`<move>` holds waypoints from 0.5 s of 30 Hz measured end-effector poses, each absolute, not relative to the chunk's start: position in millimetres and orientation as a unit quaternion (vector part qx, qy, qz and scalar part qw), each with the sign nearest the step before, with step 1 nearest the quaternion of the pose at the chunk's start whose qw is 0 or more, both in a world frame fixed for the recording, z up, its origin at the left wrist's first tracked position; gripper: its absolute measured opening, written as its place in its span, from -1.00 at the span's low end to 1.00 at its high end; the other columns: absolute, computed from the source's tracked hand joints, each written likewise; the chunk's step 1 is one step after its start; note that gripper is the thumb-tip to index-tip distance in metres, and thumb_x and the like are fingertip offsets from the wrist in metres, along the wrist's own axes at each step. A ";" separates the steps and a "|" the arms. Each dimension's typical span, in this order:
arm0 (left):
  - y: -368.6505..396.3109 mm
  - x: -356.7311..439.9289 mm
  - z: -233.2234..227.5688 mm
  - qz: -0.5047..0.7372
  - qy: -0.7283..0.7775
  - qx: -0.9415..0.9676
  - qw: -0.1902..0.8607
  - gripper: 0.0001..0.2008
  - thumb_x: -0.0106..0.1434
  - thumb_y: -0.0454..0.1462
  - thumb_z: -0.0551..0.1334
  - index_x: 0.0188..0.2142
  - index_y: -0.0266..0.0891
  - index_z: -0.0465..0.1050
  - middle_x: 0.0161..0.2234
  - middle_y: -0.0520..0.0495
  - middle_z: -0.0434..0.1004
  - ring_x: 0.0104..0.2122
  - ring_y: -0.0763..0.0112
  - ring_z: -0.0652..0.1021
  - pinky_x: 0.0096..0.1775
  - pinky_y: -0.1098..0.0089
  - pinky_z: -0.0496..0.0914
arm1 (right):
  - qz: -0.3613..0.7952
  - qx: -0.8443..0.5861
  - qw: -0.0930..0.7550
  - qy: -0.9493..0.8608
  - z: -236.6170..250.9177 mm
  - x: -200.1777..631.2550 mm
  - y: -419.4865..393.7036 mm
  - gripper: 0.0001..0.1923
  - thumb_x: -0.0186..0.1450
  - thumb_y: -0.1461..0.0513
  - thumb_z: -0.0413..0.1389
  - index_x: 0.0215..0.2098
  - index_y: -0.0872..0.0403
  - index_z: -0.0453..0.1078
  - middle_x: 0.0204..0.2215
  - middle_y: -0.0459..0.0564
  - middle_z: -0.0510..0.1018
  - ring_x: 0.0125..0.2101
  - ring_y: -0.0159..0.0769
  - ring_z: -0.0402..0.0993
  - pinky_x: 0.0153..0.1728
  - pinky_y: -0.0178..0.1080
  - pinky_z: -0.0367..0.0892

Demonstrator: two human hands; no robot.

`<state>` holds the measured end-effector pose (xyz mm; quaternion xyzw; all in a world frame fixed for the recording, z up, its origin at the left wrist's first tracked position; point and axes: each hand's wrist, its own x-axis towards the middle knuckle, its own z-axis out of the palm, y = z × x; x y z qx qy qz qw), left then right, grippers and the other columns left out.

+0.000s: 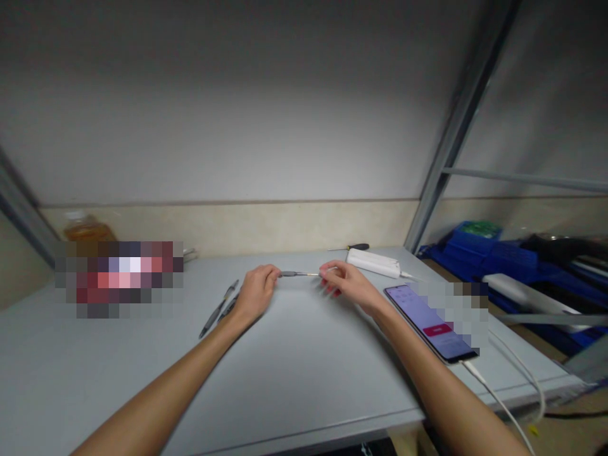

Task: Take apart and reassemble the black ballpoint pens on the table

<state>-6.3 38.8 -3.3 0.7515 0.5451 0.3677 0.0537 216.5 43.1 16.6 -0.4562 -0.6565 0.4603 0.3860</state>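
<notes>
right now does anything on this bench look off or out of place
Nothing looks spilled or broken. The left hand and right hand hold a thin tool between them. The phone lies askew near the table edge, its cable trailing off.

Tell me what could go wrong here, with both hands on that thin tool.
The slim tool is held only at its ends by the left hand and right hand; it might bend or slip. The right forearm lies close to the phone and its cable, so a pull-back could drag them.
</notes>
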 end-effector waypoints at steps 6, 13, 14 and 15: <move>35.3 -2.8 -2.5 0.401 0.558 0.718 0.112 -0.57 0.27 -0.08 -0.07 -0.56 -0.25 0.36 -0.67 0.07 0.26 -0.60 0.45 0.30 -0.47 0.46 0.15 | 0.465 -0.429 0.427 -0.646 14.4 217.9 47.7 -0.77 0.04 0.17 0.16 -0.38 0.15 0.36 -0.57 -0.12 0.41 -0.56 -0.44 0.31 -0.54 -0.37 0.22; 33.2 -3.2 2.5 0.429 0.583 0.654 0.221 -0.44 0.22 0.07 -0.11 -0.72 -0.23 0.18 -0.77 0.13 0.03 -0.69 0.52 0.15 -0.56 0.47 0.03 | 0.496 -0.408 0.476 -0.601 18.6 219.3 46.0 -0.72 -0.06 0.20 0.21 -0.38 0.15 0.38 -0.53 -0.10 0.41 -0.51 -0.42 0.33 -0.48 -0.33 0.27; 33.8 -3.8 2.8 0.428 0.583 0.652 0.229 -0.45 0.22 0.07 -0.11 -0.73 -0.22 0.14 -0.77 0.13 0.01 -0.69 0.53 0.13 -0.57 0.47 0.02 | 0.497 -0.408 0.480 -0.597 18.5 219.6 46.4 -0.72 -0.06 0.20 0.22 -0.38 0.15 0.38 -0.53 -0.10 0.41 -0.51 -0.42 0.33 -0.48 -0.33 0.27; 34.7 -4.4 2.6 0.426 0.581 0.652 0.236 -0.46 0.22 0.07 -0.11 -0.73 -0.21 0.11 -0.77 0.13 0.00 -0.70 0.54 0.12 -0.57 0.48 0.01 | 0.496 -0.409 0.483 -0.594 18.2 219.9 47.0 -0.72 -0.06 0.20 0.22 -0.37 0.15 0.38 -0.52 -0.10 0.41 -0.51 -0.43 0.32 -0.48 -0.34 0.27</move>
